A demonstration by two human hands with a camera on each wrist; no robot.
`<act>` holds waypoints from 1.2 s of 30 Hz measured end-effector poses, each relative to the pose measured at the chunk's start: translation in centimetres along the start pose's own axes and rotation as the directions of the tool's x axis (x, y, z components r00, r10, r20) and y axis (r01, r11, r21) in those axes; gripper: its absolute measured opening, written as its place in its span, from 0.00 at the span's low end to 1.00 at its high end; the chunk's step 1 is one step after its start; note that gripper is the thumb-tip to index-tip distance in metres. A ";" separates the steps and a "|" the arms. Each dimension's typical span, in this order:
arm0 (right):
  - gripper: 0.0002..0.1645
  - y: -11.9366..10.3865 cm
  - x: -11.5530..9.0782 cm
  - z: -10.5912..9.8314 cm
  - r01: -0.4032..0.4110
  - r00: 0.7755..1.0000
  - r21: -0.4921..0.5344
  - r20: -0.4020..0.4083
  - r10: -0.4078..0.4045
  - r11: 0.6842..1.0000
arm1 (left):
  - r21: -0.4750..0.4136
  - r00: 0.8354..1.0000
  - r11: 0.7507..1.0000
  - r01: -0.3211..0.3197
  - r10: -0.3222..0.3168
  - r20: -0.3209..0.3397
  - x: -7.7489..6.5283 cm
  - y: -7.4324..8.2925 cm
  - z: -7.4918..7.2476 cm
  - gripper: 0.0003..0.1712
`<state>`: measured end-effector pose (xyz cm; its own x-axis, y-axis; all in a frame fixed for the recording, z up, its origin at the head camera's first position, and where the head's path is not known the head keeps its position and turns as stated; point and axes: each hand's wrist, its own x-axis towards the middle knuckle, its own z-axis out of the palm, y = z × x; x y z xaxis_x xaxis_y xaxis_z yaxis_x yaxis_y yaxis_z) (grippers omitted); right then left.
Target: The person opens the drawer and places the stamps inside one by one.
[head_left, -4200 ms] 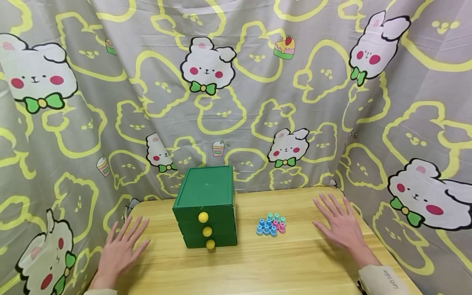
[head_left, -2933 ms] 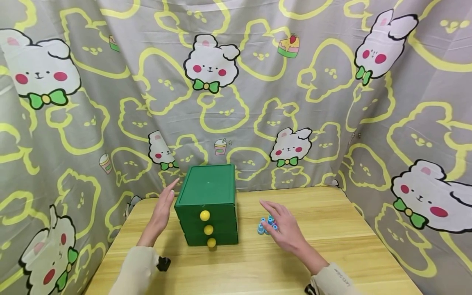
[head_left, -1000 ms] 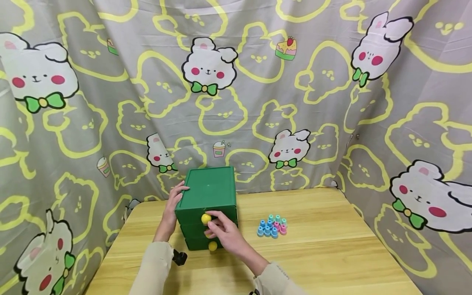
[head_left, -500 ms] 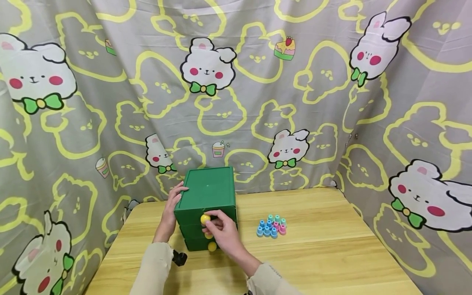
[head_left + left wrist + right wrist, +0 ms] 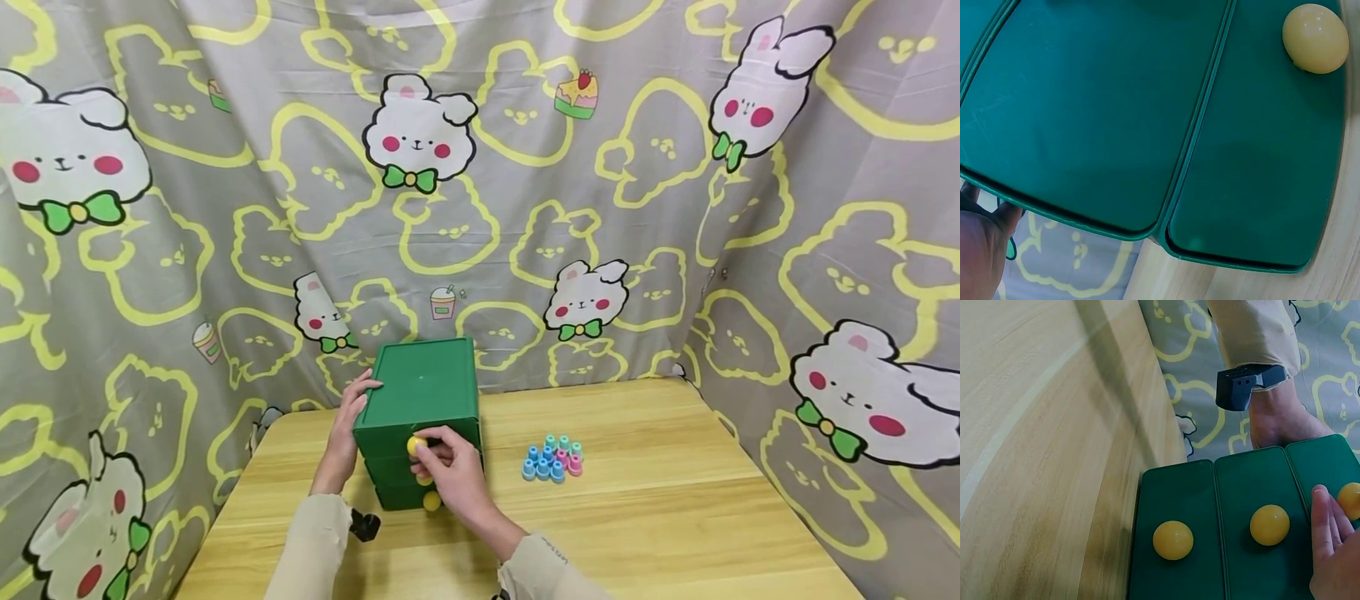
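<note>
— Main item?
— Green drawer unit, filling most of the view; narrow seams divide its panels.
— Fittings?
— Yellow knob, one, round and glossy, upper right, on the rightmost panel.
— Hand?
— Left hand, lower left corner, in shadow; two fingers reach the unit's edge, tips hidden there.
— Surroundings?
— Desk, pale wood, along right and bottom; grey cloth with yellow outlines, bottom left.
</note>
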<state>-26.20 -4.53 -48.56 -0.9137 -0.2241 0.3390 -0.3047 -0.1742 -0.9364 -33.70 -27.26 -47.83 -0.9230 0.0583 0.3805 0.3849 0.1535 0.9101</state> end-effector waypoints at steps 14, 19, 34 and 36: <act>0.13 0.4 0.1 -0.1 -0.001 1.000 0.003 -0.007 0.001 1.000 | 0.008 1.000 1.000 0.002 -0.002 0.010 0.0 -0.2 -0.2 0.27; 0.13 0.3 0.1 -0.1 0.001 1.000 0.005 -0.009 -0.001 1.000 | 0.008 1.000 1.000 0.006 -0.006 0.013 0.0 -0.1 -0.2 0.27; 0.13 -0.2 -0.6 -0.1 -0.016 1.000 0.023 0.011 0.015 1.000 | 0.021 0.999 1.000 -0.014 0.014 0.031 0.1 -0.2 -0.5 0.26; 0.13 -0.2 -0.8 -0.1 -0.020 1.000 0.025 0.013 0.019 1.000 | 0.019 0.999 1.000 -0.012 0.011 0.032 0.1 -0.2 -0.5 0.26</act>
<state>-25.46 -4.18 -48.62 -0.9158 -0.2401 0.3220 -0.2800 -0.1934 -0.9403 -33.89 -27.78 -47.87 -0.9182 0.0918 0.3853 0.3958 0.1716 0.9022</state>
